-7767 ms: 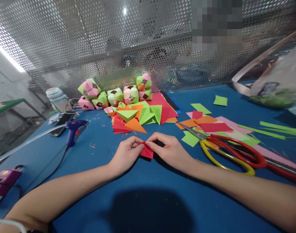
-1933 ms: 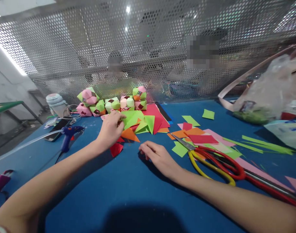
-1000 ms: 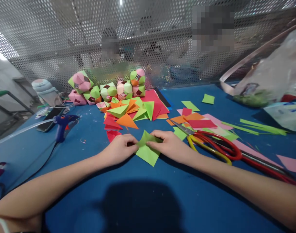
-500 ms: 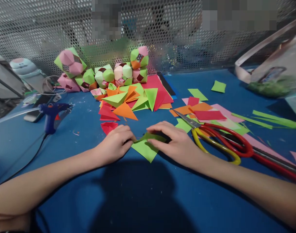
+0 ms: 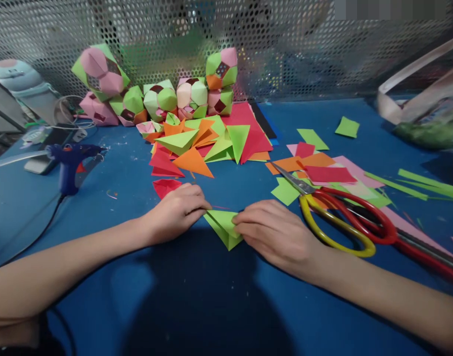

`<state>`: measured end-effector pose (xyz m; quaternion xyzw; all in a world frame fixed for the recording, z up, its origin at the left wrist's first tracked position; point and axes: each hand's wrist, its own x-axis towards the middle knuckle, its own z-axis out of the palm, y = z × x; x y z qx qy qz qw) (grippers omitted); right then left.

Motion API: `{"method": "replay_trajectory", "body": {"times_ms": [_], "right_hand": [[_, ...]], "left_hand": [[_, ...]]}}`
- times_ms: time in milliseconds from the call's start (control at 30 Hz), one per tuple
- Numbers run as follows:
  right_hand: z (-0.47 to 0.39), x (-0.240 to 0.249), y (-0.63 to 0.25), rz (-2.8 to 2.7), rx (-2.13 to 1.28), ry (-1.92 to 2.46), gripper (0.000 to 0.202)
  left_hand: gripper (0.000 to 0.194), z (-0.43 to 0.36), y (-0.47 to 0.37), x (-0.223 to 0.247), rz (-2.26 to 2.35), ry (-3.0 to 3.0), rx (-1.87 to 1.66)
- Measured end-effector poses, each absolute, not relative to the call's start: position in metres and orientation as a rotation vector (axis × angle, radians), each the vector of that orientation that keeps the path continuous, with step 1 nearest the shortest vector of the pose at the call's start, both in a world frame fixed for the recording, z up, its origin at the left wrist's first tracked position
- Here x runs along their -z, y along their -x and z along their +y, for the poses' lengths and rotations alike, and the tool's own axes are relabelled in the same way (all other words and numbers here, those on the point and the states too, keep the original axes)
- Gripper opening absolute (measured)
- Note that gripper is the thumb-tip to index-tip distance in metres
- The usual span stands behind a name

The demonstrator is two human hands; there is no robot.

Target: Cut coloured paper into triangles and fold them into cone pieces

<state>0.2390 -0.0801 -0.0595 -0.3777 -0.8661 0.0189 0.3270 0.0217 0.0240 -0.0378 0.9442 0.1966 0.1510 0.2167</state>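
A green paper square (image 5: 223, 225) lies between my hands, its far half folded over toward me into a rough triangle. My left hand (image 5: 180, 210) pinches its left corner between thumb and fingers. At the right corner, my right hand (image 5: 276, 232) has its fingers closed on the paper, with the thumb hidden. Just beyond my left hand is a folded red paper piece (image 5: 166, 187). A pile of folded orange paper triangles (image 5: 193, 162) and green ones lies farther back.
Large scissors (image 5: 308, 190) with red and yellow handles lie right, among paper scraps (image 5: 330, 174). A blue glue gun (image 5: 69, 168) with a cord stands left. Folded paper balls (image 5: 159, 100) line the perforated metal panel (image 5: 286, 59). A bag (image 5: 427, 109) sits at the back right.
The far edge of the green square has come over toward me, making a fold. My right hand has closed its fingers on the right corner. The view has shifted slightly.
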Motion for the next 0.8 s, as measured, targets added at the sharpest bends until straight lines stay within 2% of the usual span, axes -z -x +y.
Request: {"method": "replay_trajectory", "body": {"times_ms": [133, 800], "right_hand": [[-0.083, 0.061, -0.236, -2.362, 0.059, 1.004, 0.014], [-0.088, 0.055, -0.235, -2.490, 0.022, 0.973, 0.029]], "left_hand": [[0.023, 0.029, -0.020, 0.037, 0.493, -2.577, -0.385], [0.022, 0.044, -0.018, 0.026, 0.289, -2.545, -0.268]]}}
